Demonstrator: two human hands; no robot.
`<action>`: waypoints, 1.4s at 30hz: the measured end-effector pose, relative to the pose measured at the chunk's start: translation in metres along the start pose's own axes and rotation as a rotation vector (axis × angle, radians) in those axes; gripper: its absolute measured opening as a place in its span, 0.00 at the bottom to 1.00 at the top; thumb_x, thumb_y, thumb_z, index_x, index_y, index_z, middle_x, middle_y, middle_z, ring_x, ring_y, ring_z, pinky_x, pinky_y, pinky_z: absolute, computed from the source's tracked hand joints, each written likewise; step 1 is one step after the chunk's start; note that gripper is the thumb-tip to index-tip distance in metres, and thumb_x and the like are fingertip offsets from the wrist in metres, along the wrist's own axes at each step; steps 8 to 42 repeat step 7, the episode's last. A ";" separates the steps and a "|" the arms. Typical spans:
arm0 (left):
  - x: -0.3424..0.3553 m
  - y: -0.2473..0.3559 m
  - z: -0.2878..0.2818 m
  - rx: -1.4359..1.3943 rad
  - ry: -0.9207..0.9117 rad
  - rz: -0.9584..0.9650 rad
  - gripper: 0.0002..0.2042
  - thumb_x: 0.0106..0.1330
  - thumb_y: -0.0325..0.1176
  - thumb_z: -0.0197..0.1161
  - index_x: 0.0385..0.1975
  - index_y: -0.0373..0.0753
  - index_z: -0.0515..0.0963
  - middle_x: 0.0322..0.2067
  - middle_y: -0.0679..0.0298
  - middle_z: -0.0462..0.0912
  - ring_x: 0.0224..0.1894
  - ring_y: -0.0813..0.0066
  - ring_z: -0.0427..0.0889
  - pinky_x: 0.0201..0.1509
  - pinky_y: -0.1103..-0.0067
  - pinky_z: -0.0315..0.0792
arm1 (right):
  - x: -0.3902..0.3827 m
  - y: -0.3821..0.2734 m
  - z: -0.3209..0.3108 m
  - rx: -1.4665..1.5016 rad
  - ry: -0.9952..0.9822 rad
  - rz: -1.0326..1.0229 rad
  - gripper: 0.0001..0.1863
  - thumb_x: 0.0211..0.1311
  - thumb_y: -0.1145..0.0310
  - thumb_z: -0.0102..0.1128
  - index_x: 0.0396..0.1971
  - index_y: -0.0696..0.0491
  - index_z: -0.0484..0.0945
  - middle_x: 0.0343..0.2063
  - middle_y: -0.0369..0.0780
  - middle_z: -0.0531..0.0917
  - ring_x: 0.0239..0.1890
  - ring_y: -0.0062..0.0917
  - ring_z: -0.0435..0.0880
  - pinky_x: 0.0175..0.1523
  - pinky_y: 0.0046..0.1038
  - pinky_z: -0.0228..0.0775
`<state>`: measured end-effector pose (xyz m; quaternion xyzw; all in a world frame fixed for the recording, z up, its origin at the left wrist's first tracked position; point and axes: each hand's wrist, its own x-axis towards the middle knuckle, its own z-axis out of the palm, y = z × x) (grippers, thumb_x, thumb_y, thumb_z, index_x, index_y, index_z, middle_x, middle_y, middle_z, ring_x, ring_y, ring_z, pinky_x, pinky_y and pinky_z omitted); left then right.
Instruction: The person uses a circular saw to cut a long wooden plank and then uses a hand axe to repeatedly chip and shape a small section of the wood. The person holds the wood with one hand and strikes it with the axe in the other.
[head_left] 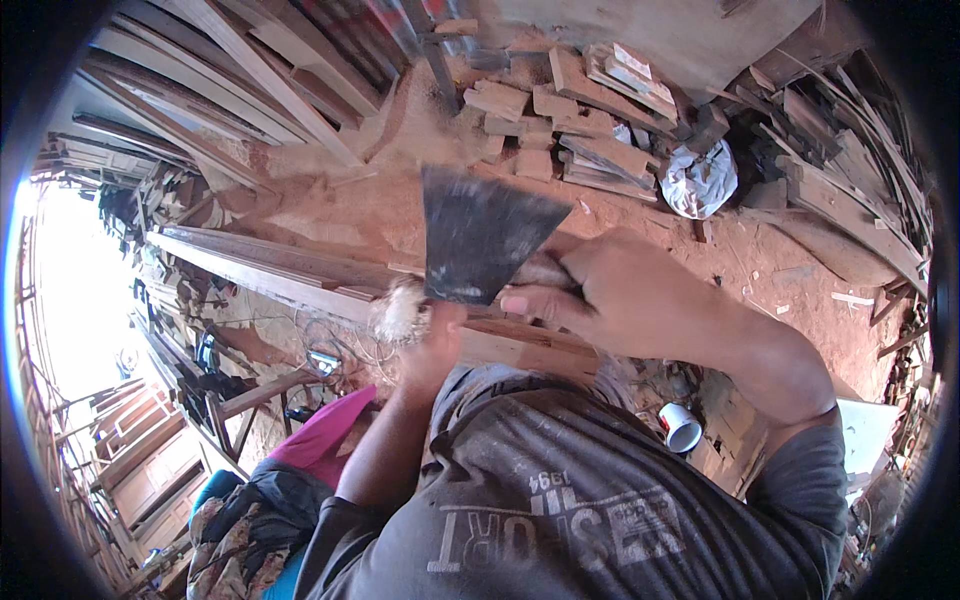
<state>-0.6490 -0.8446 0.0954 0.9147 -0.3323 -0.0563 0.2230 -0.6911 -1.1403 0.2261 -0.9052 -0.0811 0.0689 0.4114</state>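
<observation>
My right hand (590, 285) is closed, its thumb pressed along the lower edge of a dark, flat, trapezoid-shaped sheet (485, 235). The sheet is slightly blurred and widens away from my fingers; whether it is a blade or an abrasive piece I cannot tell. Its lower corner comes close to my left hand (436, 340), which is closed round a pale, frayed, fibrous wad (401, 313). Most of the left fingers are hidden. Beneath both hands lies a long wooden board (525, 350), running in front of my body.
Long timber (280, 270) extends to the left. Stacked wood offcuts (590, 120) and a white plastic bag (699, 180) lie on the far floor. A white cup (680, 428) is at my right. Pink cloth (325, 440) hangs at my left. Planks (230, 90) lean at the far left.
</observation>
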 end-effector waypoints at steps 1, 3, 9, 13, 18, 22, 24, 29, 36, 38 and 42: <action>0.024 -0.007 -0.007 -0.027 -0.090 0.121 0.19 0.66 0.33 0.64 0.56 0.36 0.75 0.50 0.58 0.81 0.53 0.60 0.80 0.59 0.65 0.73 | -0.005 -0.001 -0.005 0.015 0.036 0.033 0.32 0.66 0.40 0.61 0.38 0.60 0.80 0.22 0.53 0.81 0.28 0.50 0.83 0.36 0.45 0.74; 0.023 0.024 0.015 -0.444 -0.194 -0.029 0.25 0.68 0.36 0.65 0.63 0.37 0.71 0.58 0.55 0.78 0.61 0.59 0.75 0.66 0.66 0.68 | -0.008 -0.018 -0.026 0.064 -0.015 -0.001 0.31 0.66 0.40 0.61 0.36 0.60 0.80 0.20 0.53 0.80 0.26 0.50 0.83 0.34 0.45 0.73; 0.013 0.028 0.030 -0.838 -0.403 -0.142 0.32 0.66 0.46 0.70 0.68 0.41 0.69 0.63 0.56 0.74 0.67 0.60 0.71 0.72 0.65 0.62 | -0.020 -0.021 -0.024 -0.019 -0.160 -0.017 0.30 0.65 0.40 0.62 0.38 0.58 0.79 0.19 0.52 0.79 0.25 0.49 0.83 0.33 0.46 0.74; 0.013 0.028 0.030 -0.838 -0.403 -0.142 0.32 0.66 0.46 0.70 0.68 0.41 0.69 0.63 0.56 0.74 0.67 0.60 0.71 0.72 0.65 0.62 | -0.020 -0.021 -0.024 -0.019 -0.160 -0.017 0.30 0.65 0.40 0.62 0.38 0.58 0.79 0.19 0.52 0.79 0.25 0.49 0.83 0.33 0.46 0.74; 0.013 0.028 0.030 -0.838 -0.403 -0.142 0.32 0.66 0.46 0.70 0.68 0.41 0.69 0.63 0.56 0.74 0.67 0.60 0.71 0.72 0.65 0.62 | -0.020 -0.021 -0.024 -0.019 -0.160 -0.017 0.30 0.65 0.40 0.62 0.38 0.58 0.79 0.19 0.52 0.79 0.25 0.49 0.83 0.33 0.46 0.74; 0.013 0.028 0.030 -0.838 -0.403 -0.142 0.32 0.66 0.46 0.70 0.68 0.41 0.69 0.63 0.56 0.74 0.67 0.60 0.71 0.72 0.65 0.62 | -0.020 -0.021 -0.024 -0.019 -0.160 -0.017 0.30 0.65 0.40 0.62 0.38 0.58 0.79 0.19 0.52 0.79 0.25 0.49 0.83 0.33 0.46 0.74; 0.013 0.028 0.030 -0.838 -0.403 -0.142 0.32 0.66 0.46 0.70 0.68 0.41 0.69 0.63 0.56 0.74 0.67 0.60 0.71 0.72 0.65 0.62 | -0.020 -0.021 -0.024 -0.019 -0.160 -0.017 0.30 0.65 0.40 0.62 0.38 0.58 0.79 0.19 0.52 0.79 0.25 0.49 0.83 0.33 0.46 0.74; 0.013 0.028 0.030 -0.838 -0.403 -0.142 0.32 0.66 0.46 0.70 0.68 0.41 0.69 0.63 0.56 0.74 0.67 0.60 0.71 0.72 0.65 0.62 | -0.020 -0.021 -0.024 -0.019 -0.160 -0.017 0.30 0.65 0.40 0.62 0.38 0.58 0.79 0.19 0.52 0.79 0.25 0.49 0.83 0.33 0.46 0.74; 0.013 0.028 0.030 -0.838 -0.403 -0.142 0.32 0.66 0.46 0.70 0.68 0.41 0.69 0.63 0.56 0.74 0.67 0.60 0.71 0.72 0.65 0.62 | -0.020 -0.021 -0.024 -0.019 -0.160 -0.017 0.30 0.65 0.40 0.62 0.38 0.58 0.79 0.19 0.52 0.79 0.25 0.49 0.83 0.33 0.46 0.74; 0.013 0.028 0.030 -0.838 -0.403 -0.142 0.32 0.66 0.46 0.70 0.68 0.41 0.69 0.63 0.56 0.74 0.67 0.60 0.71 0.72 0.65 0.62 | -0.020 -0.021 -0.024 -0.019 -0.160 -0.017 0.30 0.65 0.40 0.62 0.38 0.58 0.79 0.19 0.52 0.79 0.25 0.49 0.83 0.33 0.46 0.74; 0.013 0.028 0.030 -0.838 -0.403 -0.142 0.32 0.66 0.46 0.70 0.68 0.41 0.69 0.63 0.56 0.74 0.67 0.60 0.71 0.72 0.65 0.62 | -0.020 -0.021 -0.024 -0.019 -0.160 -0.017 0.30 0.65 0.40 0.62 0.38 0.58 0.79 0.19 0.52 0.79 0.25 0.49 0.83 0.33 0.46 0.74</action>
